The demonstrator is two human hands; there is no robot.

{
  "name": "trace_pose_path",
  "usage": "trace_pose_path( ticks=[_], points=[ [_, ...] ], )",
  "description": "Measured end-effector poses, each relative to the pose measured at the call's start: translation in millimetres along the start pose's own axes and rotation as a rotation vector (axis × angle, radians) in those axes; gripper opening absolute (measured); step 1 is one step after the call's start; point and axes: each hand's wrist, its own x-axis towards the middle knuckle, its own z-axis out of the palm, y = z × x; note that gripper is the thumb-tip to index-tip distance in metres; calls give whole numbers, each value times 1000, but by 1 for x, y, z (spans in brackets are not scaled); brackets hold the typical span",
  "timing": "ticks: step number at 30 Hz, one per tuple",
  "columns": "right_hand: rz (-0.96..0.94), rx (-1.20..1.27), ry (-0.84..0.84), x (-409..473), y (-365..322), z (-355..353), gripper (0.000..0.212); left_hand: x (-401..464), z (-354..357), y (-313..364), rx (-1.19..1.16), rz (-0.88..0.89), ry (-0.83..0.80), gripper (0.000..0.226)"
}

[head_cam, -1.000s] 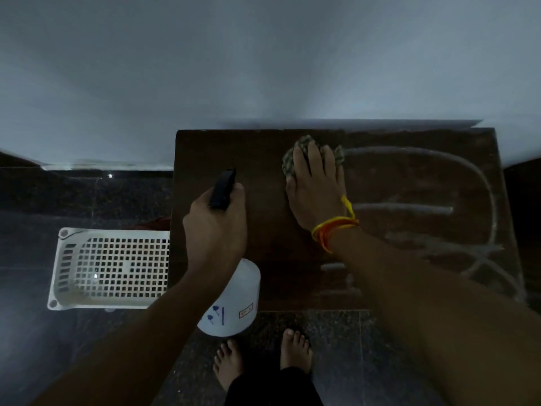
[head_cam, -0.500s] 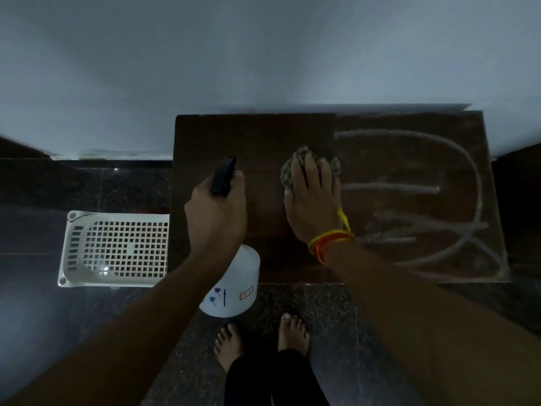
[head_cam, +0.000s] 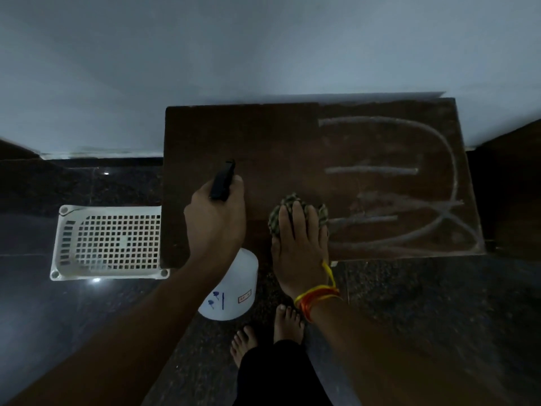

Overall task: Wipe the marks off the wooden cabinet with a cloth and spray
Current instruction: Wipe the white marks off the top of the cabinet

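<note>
The dark wooden cabinet top (head_cam: 263,136) stands against the wall. White chalky marks (head_cam: 409,186) cover its right half; the left half looks dark and plain. My right hand (head_cam: 298,247) presses flat on a bunched checked cloth (head_cam: 292,205) near the cabinet's front edge, just left of the marks. My left hand (head_cam: 216,218) grips a white spray bottle (head_cam: 234,288) by its black trigger head (head_cam: 224,180), held over the cabinet's front left part.
A white perforated plastic basket (head_cam: 108,241) lies on the dark stone floor (head_cam: 424,312) to the cabinet's left. My bare feet (head_cam: 263,332) stand in front of the cabinet. A pale wall (head_cam: 263,48) runs behind it, and dark furniture (head_cam: 509,186) adjoins the right side.
My right hand has dragged the cloth from the cabinet's back edge toward the front edge. The left hand with the bottle has stayed about where it was.
</note>
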Motion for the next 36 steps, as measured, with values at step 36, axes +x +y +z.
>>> trace_pose_path(
  ticks=[36],
  points=[
    [18,-29,61,-5,43,-1,60,-14,35,7,-59,-10,-55,24]
  ],
)
